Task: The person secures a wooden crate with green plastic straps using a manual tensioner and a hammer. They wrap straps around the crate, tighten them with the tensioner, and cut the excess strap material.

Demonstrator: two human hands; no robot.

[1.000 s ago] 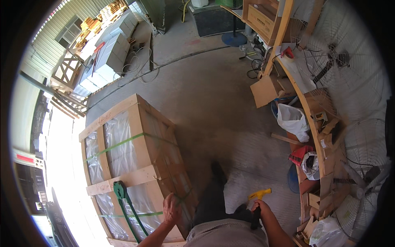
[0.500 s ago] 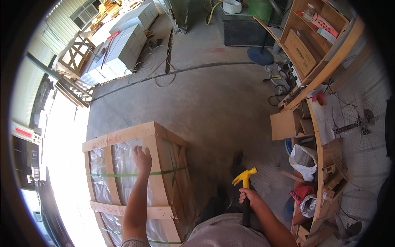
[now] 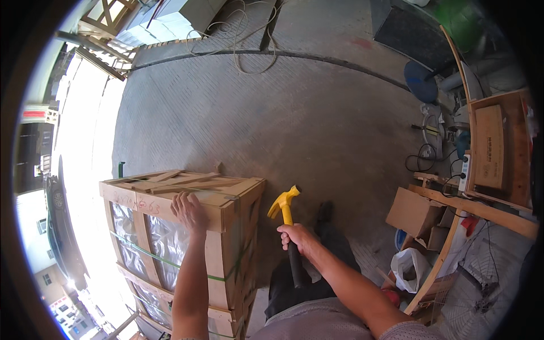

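Note:
A tall wooden crate (image 3: 216, 250) stands at my left, with silvery plastic wrapping (image 3: 170, 229) showing between its slats and green straps (image 3: 153, 258) running round it. My left hand (image 3: 190, 212) rests against the marked upper board (image 3: 141, 203) on the crate's near side, fingers slightly bent and apart, holding nothing. In front of my body, my right hand (image 3: 298, 238) is wrapped round the black grip of a claw hammer (image 3: 287, 211). Its yellow head points up and away from me, apart from the crate.
On the right are wooden shelving (image 3: 514, 141), an open cardboard box (image 3: 416, 212), a white bag (image 3: 409, 269) and a wire-caged fan (image 3: 481, 294). A pale hose (image 3: 258, 72) coils on the concrete floor (image 3: 255, 124) ahead. White blocks (image 3: 184, 20) are stacked at the far left.
My view has turned, bringing the crate's slatted top into sight. The left hand has shifted onto the upper board. My right hand has brought the hammer left, nearer the crate.

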